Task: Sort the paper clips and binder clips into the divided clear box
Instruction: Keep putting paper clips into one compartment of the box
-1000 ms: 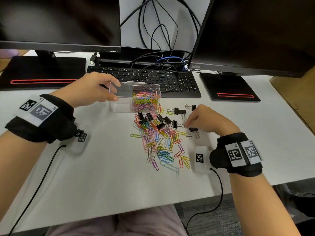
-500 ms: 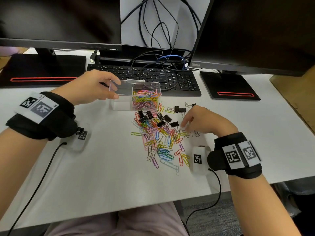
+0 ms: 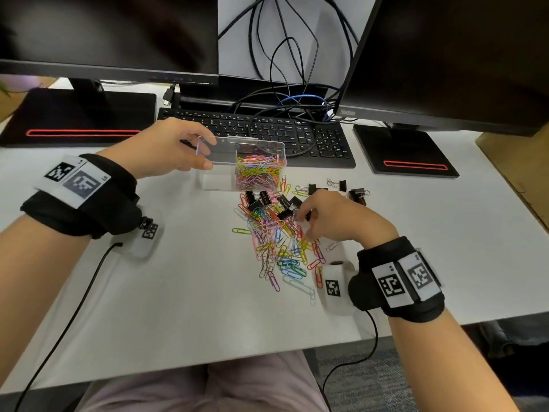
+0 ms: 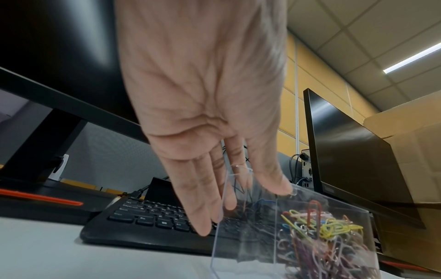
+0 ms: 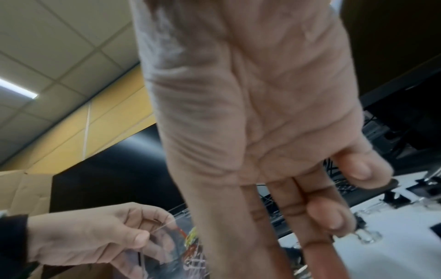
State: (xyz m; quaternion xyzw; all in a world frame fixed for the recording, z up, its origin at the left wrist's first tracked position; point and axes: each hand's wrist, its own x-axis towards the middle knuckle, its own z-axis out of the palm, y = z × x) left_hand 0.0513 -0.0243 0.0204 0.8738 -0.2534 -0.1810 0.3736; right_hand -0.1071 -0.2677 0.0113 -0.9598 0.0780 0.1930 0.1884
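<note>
Left hand (image 3: 166, 150) clamped on the left end of the clear box (image 3: 261, 144), thumb on the near wall and fingers (image 4: 200, 203) flat against the far one: likely to keep so light a box from sliding or tipping while clips drop in. Box standing on the desk (image 3: 178, 292) just in front of the keyboard (image 3: 267, 129), close behind the pile, probably to keep each carry short. Right half of the box already packed with coloured paper clips (image 3: 258, 171); left half, by the holding hand, bare of clips.

Right of the box and nearer the body, right hand (image 3: 332, 217) low over the right edge of the loose paper clips (image 3: 279, 248), fingers (image 5: 329, 215) curled narrow as if picking. Something dark with a wire loop just beside the tips in the wrist view, yet too blurred to say whether pinched or merely touched. Black binder clips (image 3: 258, 199) strewn along the box side of the pile and further right, all still on the desk: seemingly next for the vacant half.
</note>
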